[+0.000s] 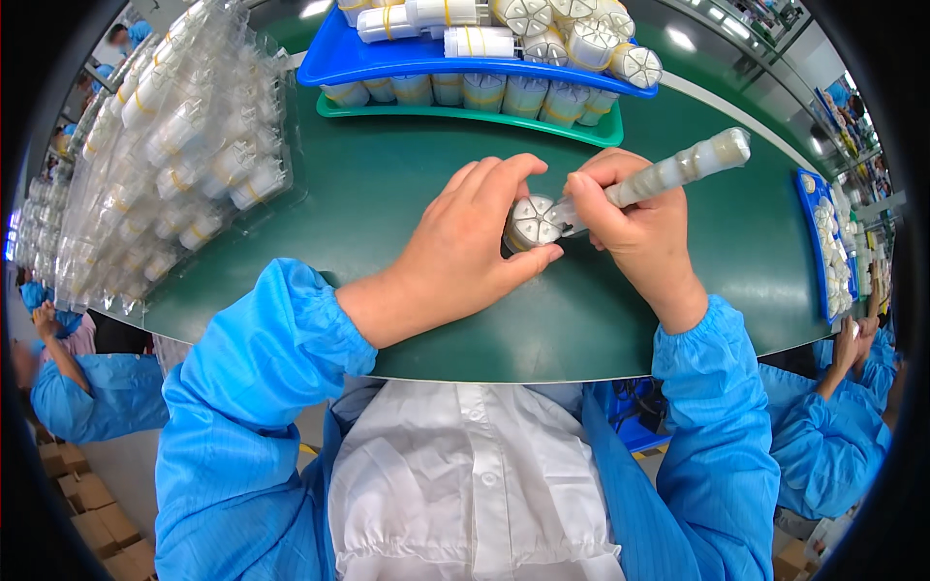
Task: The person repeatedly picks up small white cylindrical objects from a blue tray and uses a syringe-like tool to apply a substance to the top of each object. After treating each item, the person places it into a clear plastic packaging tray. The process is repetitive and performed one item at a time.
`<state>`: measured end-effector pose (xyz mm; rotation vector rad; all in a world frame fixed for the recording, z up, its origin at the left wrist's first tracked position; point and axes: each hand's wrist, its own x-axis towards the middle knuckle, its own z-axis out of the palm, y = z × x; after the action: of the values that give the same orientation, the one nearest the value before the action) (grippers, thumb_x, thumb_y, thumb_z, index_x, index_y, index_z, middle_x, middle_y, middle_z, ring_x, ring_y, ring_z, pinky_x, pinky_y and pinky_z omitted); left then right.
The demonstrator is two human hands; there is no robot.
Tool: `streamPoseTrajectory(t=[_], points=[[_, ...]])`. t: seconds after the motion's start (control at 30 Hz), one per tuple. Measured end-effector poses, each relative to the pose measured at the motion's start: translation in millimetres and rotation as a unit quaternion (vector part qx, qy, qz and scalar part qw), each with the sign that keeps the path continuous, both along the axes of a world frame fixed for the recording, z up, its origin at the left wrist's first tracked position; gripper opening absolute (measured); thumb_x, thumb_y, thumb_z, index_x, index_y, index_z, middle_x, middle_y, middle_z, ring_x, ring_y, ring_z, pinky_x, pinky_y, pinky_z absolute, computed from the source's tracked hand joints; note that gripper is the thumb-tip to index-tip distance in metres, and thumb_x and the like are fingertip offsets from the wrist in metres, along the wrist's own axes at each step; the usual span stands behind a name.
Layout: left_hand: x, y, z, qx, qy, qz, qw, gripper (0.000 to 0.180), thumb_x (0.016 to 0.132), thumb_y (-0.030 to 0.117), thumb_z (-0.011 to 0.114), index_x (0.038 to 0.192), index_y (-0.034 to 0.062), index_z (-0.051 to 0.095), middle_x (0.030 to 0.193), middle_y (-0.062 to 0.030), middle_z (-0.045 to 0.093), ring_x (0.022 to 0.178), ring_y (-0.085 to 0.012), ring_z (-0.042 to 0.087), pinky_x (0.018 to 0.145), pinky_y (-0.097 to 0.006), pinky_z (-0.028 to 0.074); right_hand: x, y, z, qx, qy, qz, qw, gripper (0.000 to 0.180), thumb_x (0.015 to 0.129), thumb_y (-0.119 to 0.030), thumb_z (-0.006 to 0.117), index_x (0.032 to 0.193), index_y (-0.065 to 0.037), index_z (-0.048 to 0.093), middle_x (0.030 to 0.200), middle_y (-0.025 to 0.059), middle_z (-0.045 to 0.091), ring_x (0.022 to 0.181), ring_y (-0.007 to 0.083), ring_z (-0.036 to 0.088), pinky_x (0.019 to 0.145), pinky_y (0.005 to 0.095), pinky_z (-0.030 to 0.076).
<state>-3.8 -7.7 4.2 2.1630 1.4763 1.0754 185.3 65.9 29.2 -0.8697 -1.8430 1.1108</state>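
Note:
On the green tabletop, the curved thumb and fingers of my left hand (455,242) hold a short round white part (535,219) from its left side. The part's upper face is divided into wedge-shaped segments, and a yellowish band shows low on its side. My right hand (644,228) is closed like a pen grip around a pen-shaped tool (690,167) with a lumpy handle wrapped in pale, translucent material. The tool slants down to the left, its narrow end at the right edge of the part's face. Whether the tip touches is too small to tell.
Beyond my hands, a blue tray (426,63) full of white cylinders rests above a green tray (387,108) of similar ones. Clear plastic blister trays (174,145) of cylinders pile up at left. Another blue tray (823,257) lies far right. Blue-sleeved people work on both sides.

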Motion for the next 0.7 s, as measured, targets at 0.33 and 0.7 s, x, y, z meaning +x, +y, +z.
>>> streamPoseTrajectory(t=[0.33,0.7], points=[[-1.9,0.6,-10.3,0.022,-0.092,-0.065,0.993,0.073,0.075,0.005,0.077,0.139,0.0030,0.043,0.117,-0.0128,0.063,0.108,-0.0238,0.061,0.087,-0.035,0.049,-0.5,2.0,-0.8,0.019,0.015,0.011,1.000,0.012,0.088,-0.008,0.071,0.079,0.000,0.067,0.070,0.0024,0.066,0.063,0.0088,0.059,0.054,0.0249,0.045],[-3.9,-1.1,-5.5,0.021,-0.068,-0.042,0.997,0.071,0.076,0.005,0.075,0.140,0.0040,0.043,0.120,-0.0122,0.062,0.111,-0.0246,0.058,0.090,-0.036,0.048,-0.5,-0.3,6.5,0.015,0.045,-0.010,0.999,0.013,0.088,-0.006,0.071,0.077,0.000,0.068,0.069,0.0031,0.065,0.063,0.0092,0.059,0.055,0.0256,0.045]])
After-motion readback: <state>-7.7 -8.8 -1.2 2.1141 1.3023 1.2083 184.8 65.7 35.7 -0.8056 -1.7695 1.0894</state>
